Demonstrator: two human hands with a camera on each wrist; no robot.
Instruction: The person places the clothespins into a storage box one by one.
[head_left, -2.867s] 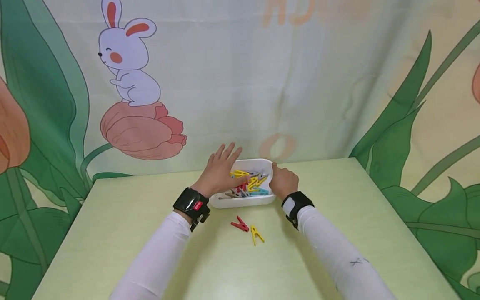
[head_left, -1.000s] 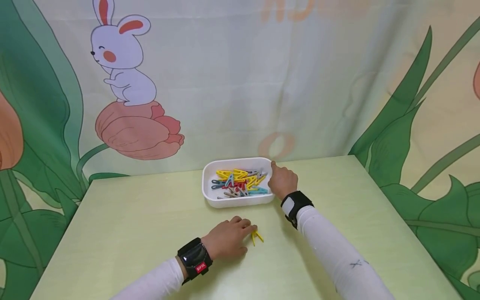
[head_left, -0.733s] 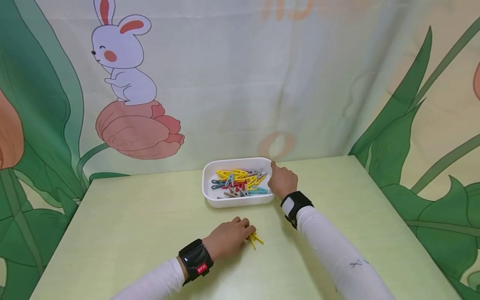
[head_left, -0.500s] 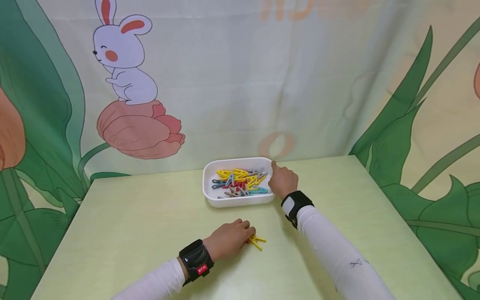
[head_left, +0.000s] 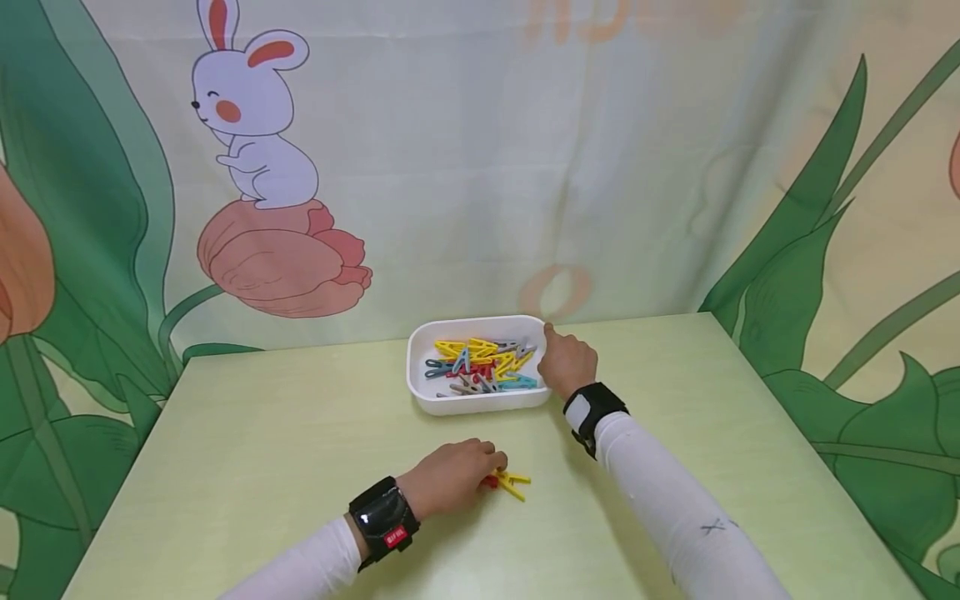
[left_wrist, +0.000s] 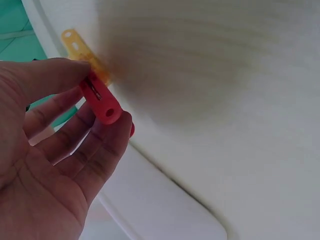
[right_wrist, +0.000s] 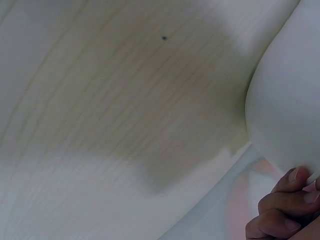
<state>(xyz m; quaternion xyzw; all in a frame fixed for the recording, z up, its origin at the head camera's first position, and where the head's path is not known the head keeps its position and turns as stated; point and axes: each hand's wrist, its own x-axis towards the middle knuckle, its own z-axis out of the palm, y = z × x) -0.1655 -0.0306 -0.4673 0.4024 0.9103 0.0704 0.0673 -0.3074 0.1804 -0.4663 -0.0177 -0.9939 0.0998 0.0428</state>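
Note:
My left hand (head_left: 452, 477) is low over the table, pinching a red clothespin (left_wrist: 102, 100) between thumb and fingers. A yellow clothespin (head_left: 513, 482) sits right at the fingertips, its legs pointing right; in the left wrist view the yellow one (left_wrist: 80, 49) shows past the thumb, touching or just behind the red one. Whether the fingers also grip it, I cannot tell. My right hand (head_left: 567, 362) grips the right rim of a white plastic tray (head_left: 415, 379), its curled fingers (right_wrist: 286, 202) showing at the tray's edge in the right wrist view.
Several clothespins (head_left: 472, 362) in yellow, red, blue and grey lie loose inside the tray. The tray stands near the back edge of the pale green table (head_left: 285, 467). Behind it hangs a curtain (head_left: 450, 167) printed with a rabbit and leaves.
My left hand has come from over the tray down to the table and taken hold of the red clothespin. The yellow clothespin has turned, legs now rightward. My right hand has stayed on the rim.

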